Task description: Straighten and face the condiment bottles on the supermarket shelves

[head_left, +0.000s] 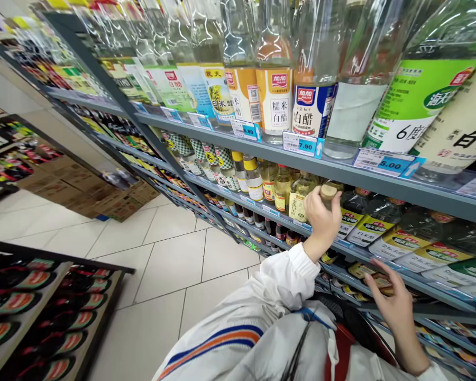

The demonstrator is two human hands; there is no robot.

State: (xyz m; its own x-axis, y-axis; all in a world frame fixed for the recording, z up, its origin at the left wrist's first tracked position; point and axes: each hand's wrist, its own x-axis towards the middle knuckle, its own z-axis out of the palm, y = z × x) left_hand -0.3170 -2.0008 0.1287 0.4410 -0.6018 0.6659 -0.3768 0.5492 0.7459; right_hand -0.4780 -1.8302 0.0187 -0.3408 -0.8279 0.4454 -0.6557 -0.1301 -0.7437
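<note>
My left hand [321,219], in a white sleeve, reaches to the middle shelf. Its fingers are wrapped round the neck of a bottle whose tan cap [328,190] shows above the thumb. Most of that bottle is hidden behind the hand. Just left of it stands a bottle of pale yellow liquid with a cream label [298,207]. On the other side are dark-capped bottles with yellow and white labels [371,228]. Lower down, my right hand [394,299] is held before the shelf edge, fingers apart, with nothing in it.
Above runs a shelf [222,138] of tall vinegar bottles, with a price tag [302,145] on its edge. A rack of dark bottles [59,317] stands at the lower left on the tiled floor [174,254]. Cardboard boxes [75,182] are stacked farther off.
</note>
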